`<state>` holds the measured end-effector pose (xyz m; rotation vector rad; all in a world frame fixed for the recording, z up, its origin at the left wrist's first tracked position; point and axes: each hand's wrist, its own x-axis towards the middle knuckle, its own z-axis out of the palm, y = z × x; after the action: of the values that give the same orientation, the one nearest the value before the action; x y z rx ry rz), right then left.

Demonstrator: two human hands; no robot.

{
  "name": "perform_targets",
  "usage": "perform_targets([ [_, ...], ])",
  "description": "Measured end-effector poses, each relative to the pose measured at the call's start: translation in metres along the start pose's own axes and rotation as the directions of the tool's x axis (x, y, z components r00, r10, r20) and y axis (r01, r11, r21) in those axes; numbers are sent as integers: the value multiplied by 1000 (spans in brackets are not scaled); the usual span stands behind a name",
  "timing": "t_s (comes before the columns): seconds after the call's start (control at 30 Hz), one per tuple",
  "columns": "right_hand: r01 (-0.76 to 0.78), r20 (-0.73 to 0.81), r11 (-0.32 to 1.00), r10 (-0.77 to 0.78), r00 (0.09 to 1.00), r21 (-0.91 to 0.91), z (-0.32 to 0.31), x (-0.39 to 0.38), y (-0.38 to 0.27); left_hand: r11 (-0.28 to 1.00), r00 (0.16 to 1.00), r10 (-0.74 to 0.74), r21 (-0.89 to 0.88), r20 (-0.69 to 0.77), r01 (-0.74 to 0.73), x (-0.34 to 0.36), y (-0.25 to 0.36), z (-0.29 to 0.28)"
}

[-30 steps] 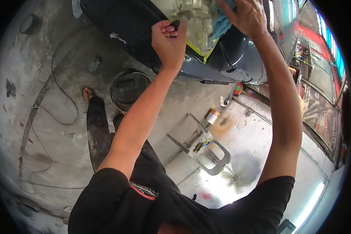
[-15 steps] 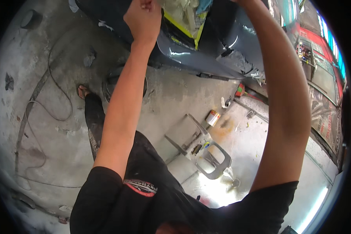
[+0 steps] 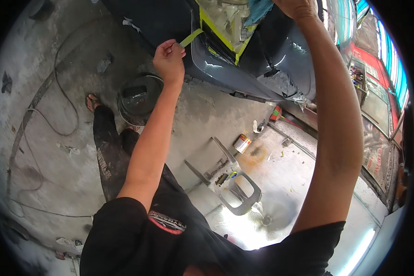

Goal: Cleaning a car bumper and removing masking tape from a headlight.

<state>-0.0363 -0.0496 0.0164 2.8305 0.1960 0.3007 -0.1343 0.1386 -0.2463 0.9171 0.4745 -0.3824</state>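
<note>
Pinched in the fingers of my left hand is the end of a yellow-green strip of masking tape. The strip runs up to the taped border around the car's headlight area, which has a cloudy clear covering. Dark grey car bodywork surrounds it. My right hand is at the top edge, beside a blue crumpled sheet. The frame cuts off its fingers, so I cannot tell whether it grips anything.
A round black bucket stands by my feet, under the car's edge. Further right are a grey plastic chair and a paint tin. A hose loops over the concrete floor at left. Cluttered shelves line the right side.
My left hand has come down, and a stretch of tape now shows between it and the car. My right hand has come lower into view. The whole view has shifted slightly.
</note>
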Motion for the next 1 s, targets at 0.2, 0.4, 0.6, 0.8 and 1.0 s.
perform_targets([
  [0.2,19,-17,1000,-19,1000,1,2,0,3,974,987,-159,158,-40,163,-22,-26,-61],
  [0.4,10,-18,1000,-11,1000,-29,5,0,3,978,980,-191,74,-64,195,-23,-2,-68],
  [0.6,11,-12,999,-12,1000,-43,7,0,4,982,996,-49,-177,70,61,24,44,-36],
  [0.8,17,-4,999,-17,1000,-33,5,0,5,197,495,606,486,623,-851,30,69,-9],
  [1.0,25,-26,1000,-25,999,8,4,-1,7,-8,400,317,424,860,-906,17,35,11],
])
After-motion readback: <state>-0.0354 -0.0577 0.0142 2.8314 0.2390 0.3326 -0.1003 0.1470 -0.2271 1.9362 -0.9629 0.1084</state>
